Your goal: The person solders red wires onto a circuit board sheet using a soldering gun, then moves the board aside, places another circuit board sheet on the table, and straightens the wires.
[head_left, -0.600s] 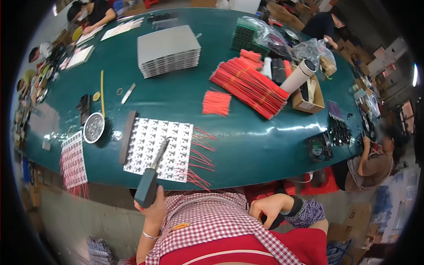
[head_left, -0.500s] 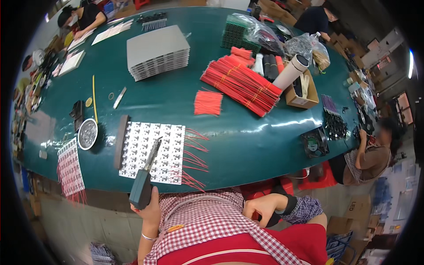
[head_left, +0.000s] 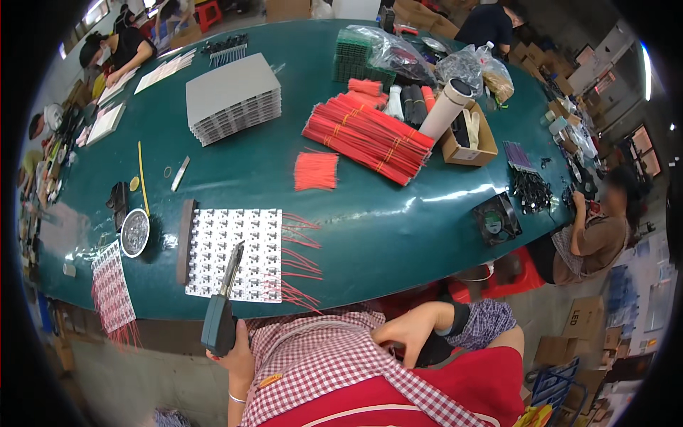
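Note:
My left hand (head_left: 240,356) is wrapped round the handle of a dark green soldering gun (head_left: 218,324). The gun's metal nose points away from me, over a white panel of small circuit boards (head_left: 245,228) with dark parts in rows. Thin red wires (head_left: 302,267) stick out from the panel's right side. A dark bar (head_left: 186,238) lies along its left edge. My right hand (head_left: 418,329) is at my lap, against the checked apron (head_left: 320,356), its thumb and fingers apart and bent; some fingertips are hidden.
To the left are a wired panel (head_left: 112,285) and a white bowl (head_left: 135,233). Farther off stand a stack of grey panels (head_left: 231,99), red wire bundles (head_left: 366,139) and a carton (head_left: 484,153). A black fan (head_left: 496,219) sits at right. Co-workers sit around the table.
The view has shifted slightly, so the table's things sit a little more to the left. The soldering gun stays in my left hand over the panel. My right hand's fingers have spread at my lap.

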Available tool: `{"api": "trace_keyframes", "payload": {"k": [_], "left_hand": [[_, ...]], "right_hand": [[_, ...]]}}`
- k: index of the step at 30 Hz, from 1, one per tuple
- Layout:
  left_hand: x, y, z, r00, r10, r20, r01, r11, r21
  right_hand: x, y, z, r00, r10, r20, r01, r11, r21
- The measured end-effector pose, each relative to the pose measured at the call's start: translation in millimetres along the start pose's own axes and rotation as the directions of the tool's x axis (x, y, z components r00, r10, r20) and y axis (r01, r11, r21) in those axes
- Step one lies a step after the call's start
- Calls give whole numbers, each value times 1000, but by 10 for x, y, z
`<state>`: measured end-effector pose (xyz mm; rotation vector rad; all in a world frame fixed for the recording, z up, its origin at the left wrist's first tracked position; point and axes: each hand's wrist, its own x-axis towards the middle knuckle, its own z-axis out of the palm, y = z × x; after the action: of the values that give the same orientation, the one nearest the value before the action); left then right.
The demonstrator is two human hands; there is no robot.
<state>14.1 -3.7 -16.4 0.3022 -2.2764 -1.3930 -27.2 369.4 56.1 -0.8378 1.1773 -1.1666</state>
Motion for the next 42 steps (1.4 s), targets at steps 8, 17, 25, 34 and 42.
{"api": "trace_keyframes", "payload": {"k": [8, 17, 25, 34, 42], "left_hand": [[-77, 153, 28, 924, -328, 196, 365, 911, -192], [-113, 132, 80, 986, 61, 153, -71, 996, 58], [-19, 250, 131, 992, -58, 112, 72, 990, -122], [-66, -67, 21, 982, 164, 91, -178, 966, 185], [43, 127, 166, 991, -134, -16, 128, 974, -189]], "right_hand": [[76, -4, 277, 976, -19, -218, -17, 987, -162], [154, 66, 311, 927, 75, -366, 34, 958, 284], [299, 58, 37, 927, 166, -335, -46, 940, 337], [450, 490, 91, 890, 24, -456, 4, 998, 59], [487, 818, 58, 790, -162, -591, 32, 974, -225]]}}
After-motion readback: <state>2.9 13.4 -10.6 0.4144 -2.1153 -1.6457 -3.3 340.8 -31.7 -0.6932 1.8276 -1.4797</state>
